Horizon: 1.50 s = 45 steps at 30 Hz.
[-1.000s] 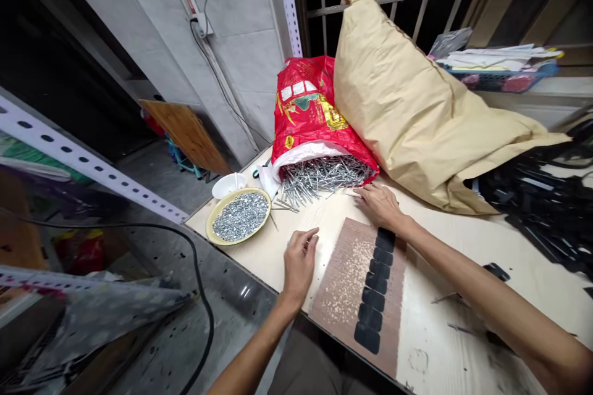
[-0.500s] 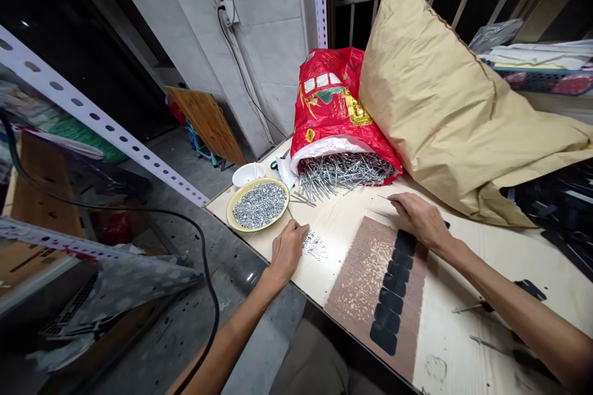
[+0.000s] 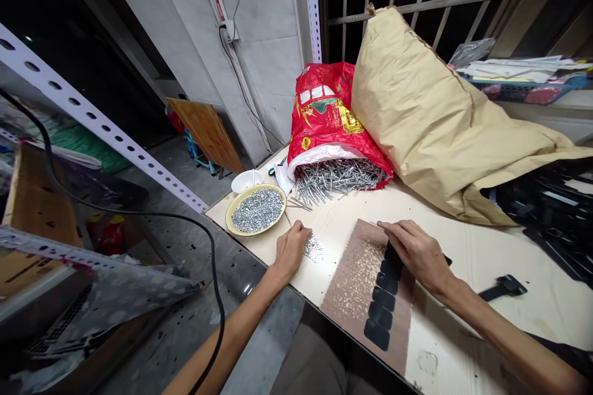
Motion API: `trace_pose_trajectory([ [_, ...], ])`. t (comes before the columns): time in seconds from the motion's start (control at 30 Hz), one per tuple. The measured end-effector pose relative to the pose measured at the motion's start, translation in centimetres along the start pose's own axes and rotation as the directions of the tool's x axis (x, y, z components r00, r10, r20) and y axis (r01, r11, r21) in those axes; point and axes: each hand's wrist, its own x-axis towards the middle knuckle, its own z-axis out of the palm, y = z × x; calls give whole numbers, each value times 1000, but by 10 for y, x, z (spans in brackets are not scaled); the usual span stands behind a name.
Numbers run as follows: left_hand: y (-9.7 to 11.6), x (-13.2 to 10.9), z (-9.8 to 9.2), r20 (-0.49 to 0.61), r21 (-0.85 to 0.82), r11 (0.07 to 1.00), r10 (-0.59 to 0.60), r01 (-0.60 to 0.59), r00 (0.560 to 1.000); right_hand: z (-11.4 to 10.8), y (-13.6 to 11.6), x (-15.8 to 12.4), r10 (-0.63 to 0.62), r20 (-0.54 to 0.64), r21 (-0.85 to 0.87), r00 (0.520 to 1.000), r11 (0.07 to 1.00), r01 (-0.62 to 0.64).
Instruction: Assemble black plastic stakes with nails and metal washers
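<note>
My left hand (image 3: 291, 249) is closed around a thin metal rod beside a small pile of silvery pieces (image 3: 314, 248). Behind it stands a yellow bowl (image 3: 230, 226) filled with similar small pieces. My right hand (image 3: 417, 253) pinches a thin metal pin (image 3: 374, 224) over the far end of a row of black rounded pieces (image 3: 382, 297). That row lies on a brown mat (image 3: 345, 305) strewn with pale crumbs, and my hand hides its far end.
A red bag (image 3: 324, 111) spills long metal pins behind the mat. A large tan sack (image 3: 430, 117) leans at its right. Black straps (image 3: 551, 210) lie at the right; a white bowl (image 3: 247, 181) stands behind the yellow one. The table edge runs nearest me.
My right hand has moved toward me and lower, with its pin now over the mat's far end. The left hand has barely shifted. The camera view has turned slightly.
</note>
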Motion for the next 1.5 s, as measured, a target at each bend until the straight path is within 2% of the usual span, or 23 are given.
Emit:
trace_pose_trajectory([
  [0.1, 0, 6, -1, 39, 131, 987, 89, -93, 995, 2, -4, -5, -11, 1, 6, 1000, 1000, 11],
  [0.23, 0, 12, -2, 70, 123, 991, 44, -52, 997, 4, -12, -8, -10, -22, 9, 1000, 1000, 11],
  [0.33, 5, 13, -4, 7, -3, 1000, 31, -31, 999, 1, -21, -7, 21, -42, 45, 999, 999, -19],
  [0.4, 15, 12, -5, -62, -217, 975, 29, -41, 998, -2, -30, -3, 42, -47, 86, 998, 996, -37],
  [0.47, 32, 10, -6, -49, -525, 851, -5, -21, 999, -4, -39, 2, 42, -55, 139, 998, 990, -34],
  [0.53, 52, 7, -7, 45, -785, 617, -34, 56, 998, -4, -48, 7, 31, -64, 190, 997, 982, -19],
  [0.6, 72, 4, -7, 96, -914, 392, -38, 103, 995, -4, -54, 12, 27, -76, 209, 997, 978, -11],
  [0.67, 87, 2, -6, 118, -965, 230, -44, 125, 992, -4, -58, 15, 50, -83, 197, 995, 980, -33],
  [0.73, 96, 0, -6, 151, -981, 117, -46, 155, 987, -5, -59, 17, 76, -85, 182, 993, 982, -60],
  [0.87, 101, 2, -7, 240, -969, -67, -34, 238, 970, -9, -56, 17, 91, -66, 150, 994, 985, -80],
  [0.93, 101, 3, -7, 265, -958, -120, -29, 260, 964, -10, -55, 16, 93, -58, 128, 994, 988, -85],
  [1.0, 101, 4, -6, 257, -961, -113, -33, 252, 966, -10, -53, 16, 94, -51, 101, 994, 991, -88],
  [1.2, 100, 6, -1, 138, -988, 67, -64, 142, 988, -9, -52, 12, 95, -79, -31, 992, 995, -98],
  [1.5, 102, 11, 11, 179, -974, 141, -8, 179, 984, -15, -53, 7, 138, -123, -199, 983, 967, -161],
])
